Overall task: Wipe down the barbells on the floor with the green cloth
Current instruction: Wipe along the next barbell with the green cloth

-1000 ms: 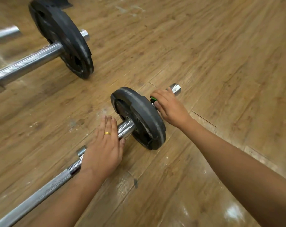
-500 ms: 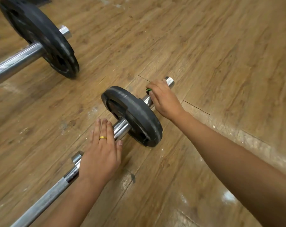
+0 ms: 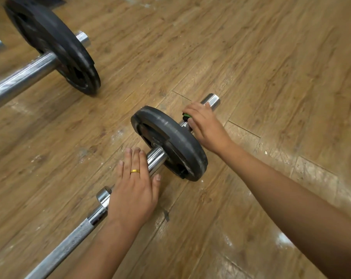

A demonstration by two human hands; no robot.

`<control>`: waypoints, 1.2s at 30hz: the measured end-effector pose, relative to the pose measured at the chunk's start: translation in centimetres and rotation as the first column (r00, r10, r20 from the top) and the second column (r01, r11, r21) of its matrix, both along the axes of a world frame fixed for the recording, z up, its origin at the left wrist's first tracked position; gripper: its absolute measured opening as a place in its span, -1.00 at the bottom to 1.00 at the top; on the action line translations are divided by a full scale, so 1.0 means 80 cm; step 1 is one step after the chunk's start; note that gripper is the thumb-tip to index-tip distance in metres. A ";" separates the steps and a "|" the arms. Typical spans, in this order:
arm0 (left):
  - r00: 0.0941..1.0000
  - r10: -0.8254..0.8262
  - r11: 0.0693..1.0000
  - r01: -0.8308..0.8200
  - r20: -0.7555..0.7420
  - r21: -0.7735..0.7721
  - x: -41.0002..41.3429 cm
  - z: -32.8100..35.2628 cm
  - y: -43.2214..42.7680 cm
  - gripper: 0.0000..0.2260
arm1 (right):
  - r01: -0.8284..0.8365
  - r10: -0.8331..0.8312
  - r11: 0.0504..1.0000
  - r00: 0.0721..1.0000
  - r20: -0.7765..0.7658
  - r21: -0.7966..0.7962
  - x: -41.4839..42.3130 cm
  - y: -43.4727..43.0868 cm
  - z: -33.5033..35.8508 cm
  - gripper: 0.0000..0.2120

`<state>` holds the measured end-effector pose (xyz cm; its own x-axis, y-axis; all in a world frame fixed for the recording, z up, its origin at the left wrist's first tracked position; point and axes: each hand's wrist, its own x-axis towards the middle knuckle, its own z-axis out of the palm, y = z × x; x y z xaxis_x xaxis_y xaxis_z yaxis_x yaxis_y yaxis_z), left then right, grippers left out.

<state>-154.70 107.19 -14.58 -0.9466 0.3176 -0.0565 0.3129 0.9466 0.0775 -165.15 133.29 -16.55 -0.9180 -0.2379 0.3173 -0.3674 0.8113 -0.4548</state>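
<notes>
Green cloth [image 3: 186, 116] bunched in my right hand [image 3: 207, 129] fingers beyond plate [image 3: 170, 140]; left hand [image 3: 133, 190] flat, fingers spread, on bar [image 3: 155, 158] before plate.

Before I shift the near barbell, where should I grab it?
Take the bare chrome sleeve between the plate and the collar, coming from above with fingers wrapped around. The bar lies flat on the floor, and the left hand rests there already; the plate blocks a grip farther out.

Wood-grain plank floor [image 3: 271, 57], brown, filling the view. Pale scuff marks [image 3: 118, 133] near centre; glossy light reflections [image 3: 283, 240] at 4 o'clock. A dark seam [image 3: 244, 128] between planks runs at 3 o'clock.
</notes>
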 end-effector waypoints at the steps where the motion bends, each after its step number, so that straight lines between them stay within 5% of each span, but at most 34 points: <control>1: 1.000 -0.001 1.000 0.001 0.007 0.008 0.002 0.000 0.001 -0.34 | 0.019 -0.019 1.000 1.000 0.014 0.013 -0.007 0.007 0.005 -0.69; 5: 1.000 -0.005 1.000 0.005 0.030 0.016 0.007 0.003 0.003 -0.30 | 0.209 -0.208 0.978 0.975 0.080 -0.006 -0.030 0.025 0.023 -0.70; 12: 0.999 -0.008 0.998 0.005 0.050 0.069 0.019 0.005 0.007 -0.28 | 0.019 -0.024 0.999 0.995 0.093 0.048 0.006 0.011 0.022 -0.68; 19: 0.999 -0.028 0.998 0.026 0.032 0.060 0.034 0.002 0.016 -0.30 | 0.304 -0.294 0.948 0.951 0.099 -0.096 -0.001 0.007 0.019 -0.72; 24: 0.999 -0.033 0.998 0.032 0.021 0.046 0.046 -0.002 0.020 -0.31 | 0.105 -0.101 0.994 0.989 0.108 -0.031 0.023 0.013 0.014 -0.70; 30: 0.999 -0.045 0.997 0.043 0.014 0.068 0.067 -0.003 0.033 -0.31 | 0.272 -0.266 0.962 0.954 0.136 -0.030 0.008 0.047 0.026 -0.71; 36: 0.996 -0.074 0.994 0.069 0.058 0.080 0.096 0.000 0.050 -0.32 | 0.103 -0.108 0.994 0.984 0.141 0.040 0.049 0.068 0.024 -0.70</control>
